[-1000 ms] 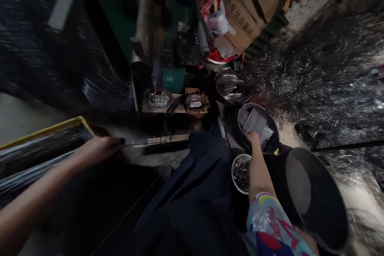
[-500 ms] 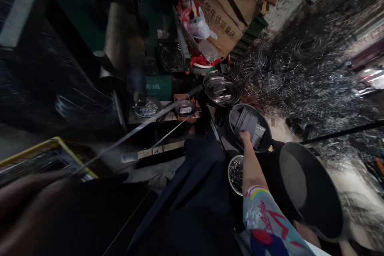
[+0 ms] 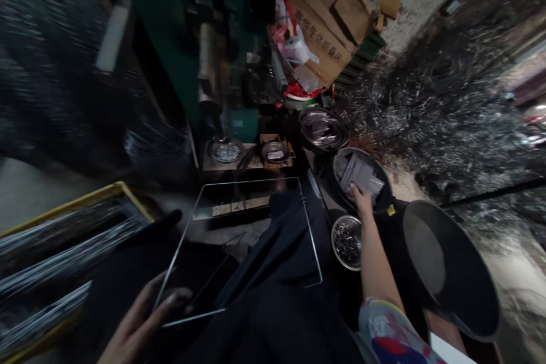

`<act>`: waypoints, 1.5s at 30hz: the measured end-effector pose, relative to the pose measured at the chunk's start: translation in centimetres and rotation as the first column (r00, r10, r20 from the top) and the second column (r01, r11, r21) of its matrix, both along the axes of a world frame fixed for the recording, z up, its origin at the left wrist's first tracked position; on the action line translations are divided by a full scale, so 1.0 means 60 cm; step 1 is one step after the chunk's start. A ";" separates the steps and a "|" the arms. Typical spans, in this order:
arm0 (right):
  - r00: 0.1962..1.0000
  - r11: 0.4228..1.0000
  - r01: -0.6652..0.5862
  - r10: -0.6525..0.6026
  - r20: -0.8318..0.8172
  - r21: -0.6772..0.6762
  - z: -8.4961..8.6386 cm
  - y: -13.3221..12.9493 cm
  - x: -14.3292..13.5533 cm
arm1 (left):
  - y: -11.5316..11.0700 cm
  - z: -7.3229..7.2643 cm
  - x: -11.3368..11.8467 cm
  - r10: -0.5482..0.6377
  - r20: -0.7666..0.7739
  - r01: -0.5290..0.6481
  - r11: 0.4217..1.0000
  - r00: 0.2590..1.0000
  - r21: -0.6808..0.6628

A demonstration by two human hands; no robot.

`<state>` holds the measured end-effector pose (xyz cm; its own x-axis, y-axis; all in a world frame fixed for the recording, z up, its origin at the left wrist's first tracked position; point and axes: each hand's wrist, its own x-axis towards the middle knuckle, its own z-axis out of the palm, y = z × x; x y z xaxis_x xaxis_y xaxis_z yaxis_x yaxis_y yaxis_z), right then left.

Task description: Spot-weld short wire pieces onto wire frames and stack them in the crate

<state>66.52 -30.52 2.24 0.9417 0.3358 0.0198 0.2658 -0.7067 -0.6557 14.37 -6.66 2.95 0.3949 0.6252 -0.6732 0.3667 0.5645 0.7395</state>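
My left hand (image 3: 147, 315) is closed on one side of a thin metal wire frame (image 3: 251, 182). Bent into a rough rectangle, the frame is held over my dark-clothed lap, with a gap between two wire ends at the near side. At the right, my right hand (image 3: 362, 198) reaches into a dark round pan (image 3: 387, 205). Its fingers are curled on a stack of thin grey metal rods (image 3: 359, 170) there; how many they grip is hidden. Just below that pan, a bowl of small metal pieces (image 3: 346, 242) stands beside my forearm.
A yellow crate (image 3: 121, 186) of wire rods is at the left. Ahead, a machine (image 3: 211, 68) stands over a dish of small metal bits (image 3: 226, 152). A large empty pan (image 3: 464, 273) lies at right, near heaped wire (image 3: 447, 108). Cardboard (image 3: 318, 28) leans behind.
My left hand has moved right from the left edge, bringing the wire frame over my lap. My right hand stays at the rods in the pan. The view has shifted left.
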 end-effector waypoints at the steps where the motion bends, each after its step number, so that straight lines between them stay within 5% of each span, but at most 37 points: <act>1: 0.999 0.999 -0.007 0.009 -0.034 0.053 0.000 -0.008 -0.010 | -0.002 0.004 -0.008 -0.046 0.007 0.046 0.999 0.999 -0.017; 6: 0.988 0.962 -0.058 0.094 -0.122 0.267 0.018 -0.032 -0.053 | -0.026 0.010 -0.037 0.051 0.150 -0.025 0.985 0.987 -0.170; 12: 0.969 0.959 -0.244 0.247 -0.001 0.143 0.081 0.015 -0.100 | -0.057 0.005 -0.036 0.161 0.332 -0.044 0.942 0.930 -0.334; 22: 0.898 0.897 -0.439 0.437 0.046 0.047 0.152 0.065 -0.166 | -0.045 0.001 -0.071 0.244 0.362 -0.166 0.958 0.900 -0.233; 28: 0.697 0.702 -0.712 0.704 0.138 0.010 0.192 0.088 -0.239 | -0.030 -0.001 -0.043 0.173 0.435 -0.100 0.978 0.883 -0.185; 34: 0.443 0.449 -0.892 0.891 0.096 -0.057 0.178 0.130 -0.311 | -0.029 0.015 -0.024 0.180 0.460 -0.107 0.978 0.870 -0.181; 45: 0.357 0.361 -0.924 0.933 0.057 -0.126 0.151 0.149 -0.314 | -0.021 0.014 -0.038 0.193 0.444 -0.112 0.973 0.875 -0.201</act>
